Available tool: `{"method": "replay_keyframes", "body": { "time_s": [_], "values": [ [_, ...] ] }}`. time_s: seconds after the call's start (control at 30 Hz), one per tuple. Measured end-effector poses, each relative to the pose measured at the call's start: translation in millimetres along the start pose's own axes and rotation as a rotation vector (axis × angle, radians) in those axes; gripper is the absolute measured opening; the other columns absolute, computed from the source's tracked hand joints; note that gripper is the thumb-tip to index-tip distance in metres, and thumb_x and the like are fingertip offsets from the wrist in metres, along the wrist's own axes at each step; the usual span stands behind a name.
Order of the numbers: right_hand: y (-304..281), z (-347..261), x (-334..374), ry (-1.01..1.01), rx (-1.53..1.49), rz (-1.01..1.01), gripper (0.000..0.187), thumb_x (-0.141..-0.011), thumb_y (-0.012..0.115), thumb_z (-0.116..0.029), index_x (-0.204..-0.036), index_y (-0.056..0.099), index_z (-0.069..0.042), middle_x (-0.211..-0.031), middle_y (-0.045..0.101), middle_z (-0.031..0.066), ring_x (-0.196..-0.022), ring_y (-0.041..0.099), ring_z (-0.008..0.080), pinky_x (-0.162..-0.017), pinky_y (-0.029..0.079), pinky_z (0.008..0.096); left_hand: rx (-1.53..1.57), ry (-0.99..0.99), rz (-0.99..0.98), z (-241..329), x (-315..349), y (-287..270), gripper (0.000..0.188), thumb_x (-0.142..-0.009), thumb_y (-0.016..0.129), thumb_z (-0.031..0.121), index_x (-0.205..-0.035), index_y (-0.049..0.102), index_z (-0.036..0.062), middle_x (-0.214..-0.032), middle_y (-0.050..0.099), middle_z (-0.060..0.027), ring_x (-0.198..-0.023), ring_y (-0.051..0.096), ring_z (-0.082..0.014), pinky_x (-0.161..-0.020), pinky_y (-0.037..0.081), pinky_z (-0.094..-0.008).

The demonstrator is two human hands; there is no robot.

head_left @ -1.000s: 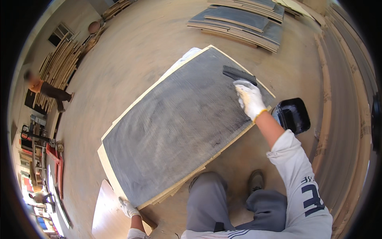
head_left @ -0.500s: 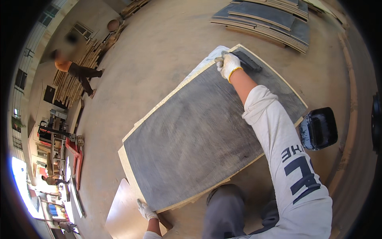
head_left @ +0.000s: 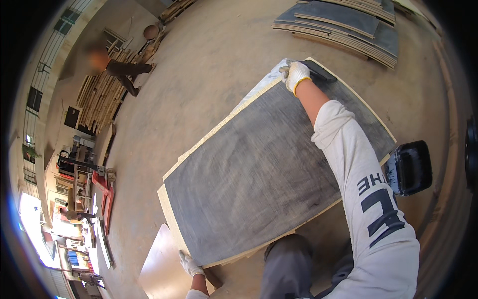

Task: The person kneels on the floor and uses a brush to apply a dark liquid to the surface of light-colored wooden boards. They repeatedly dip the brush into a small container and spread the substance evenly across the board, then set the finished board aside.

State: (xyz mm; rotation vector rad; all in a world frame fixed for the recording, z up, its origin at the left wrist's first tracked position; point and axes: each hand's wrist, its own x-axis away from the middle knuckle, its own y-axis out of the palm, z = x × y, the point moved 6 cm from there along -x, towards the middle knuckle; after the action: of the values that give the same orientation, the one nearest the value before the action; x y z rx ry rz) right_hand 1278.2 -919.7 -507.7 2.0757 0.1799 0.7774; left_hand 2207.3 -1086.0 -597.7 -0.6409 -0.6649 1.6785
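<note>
A large sheet of wood (head_left: 249,169), coated dark grey with streaky marks, lies across the middle on a stack of pale-edged sheets. My right hand (head_left: 296,78), in a white knit glove with a yellow cuff, is closed on a wide dark brush (head_left: 321,71) at the sheet's far corner. The brush lies against the dark surface; part of its handle is hidden by my fingers. At the near left corner, my gloved left hand (head_left: 191,264) rests against the pale edge, fingers stretched out. A black-smeared bucket (head_left: 411,168) stands right of the stack.
Dark sheets are piled (head_left: 343,27) at the far right. A smooth pale brown board (head_left: 162,266) lies low at the near left. Beyond are a person (head_left: 122,70) bending by stacked timber (head_left: 102,102), a red pallet jack (head_left: 103,197) and another person farther back.
My right hand and the brush have shifted slightly toward the sheet's far edge. The whole view has drifted a little. The person by the timber has bent farther down.
</note>
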Motion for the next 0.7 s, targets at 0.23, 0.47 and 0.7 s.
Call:
{"method": "replay_keyframes", "body": {
  "time_s": [0.23,0.47,0.7],
  "values": [
    [-3.2,-7.8,18.4,-0.085,-0.064,0.005,0.020,-0.102,0.047,-0.012,-0.119,0.057,-0.011,-0.088,0.071,0.0115,-0.071,0.067,0.0191,-0.051,0.047,0.0308,-0.122,0.047,-0.015,9.6,1.3,-3.7,0.048,-0.105,0.044,0.024,-0.151,0.051,0.0150,-0.129,0.055,-0.0204,-0.113,0.059,-0.0307,-0.103,0.045,-0.0389],
    [-26.2,71.7,157.5,0.183,0.076,-0.118,0.015,-0.102,0.050,-0.009,-0.115,0.058,-0.012,-0.076,0.065,0.0121,-0.052,0.055,0.0127,-0.041,0.036,0.0238,-0.195,-0.006,0.010,-3.2,4.9,-28.1,0.049,-0.105,0.043,0.023,-0.153,0.049,0.0163,-0.127,0.055,-0.0197,-0.111,0.059,-0.0307,-0.101,0.045,-0.0394],
    [-140.3,79.4,387.6,0.630,0.429,-0.430,0.029,-0.103,0.055,-0.011,-0.130,0.061,-0.003,-0.079,0.068,0.0171,-0.051,0.056,0.0137,-0.040,0.038,0.0206,0.011,0.034,-0.002,-15.7,-11.9,-16.2,0.051,-0.104,0.044,0.023,-0.154,0.048,0.0168,-0.125,0.056,-0.0184,-0.110,0.060,-0.0299,-0.102,0.046,-0.0389]
  ]
}}
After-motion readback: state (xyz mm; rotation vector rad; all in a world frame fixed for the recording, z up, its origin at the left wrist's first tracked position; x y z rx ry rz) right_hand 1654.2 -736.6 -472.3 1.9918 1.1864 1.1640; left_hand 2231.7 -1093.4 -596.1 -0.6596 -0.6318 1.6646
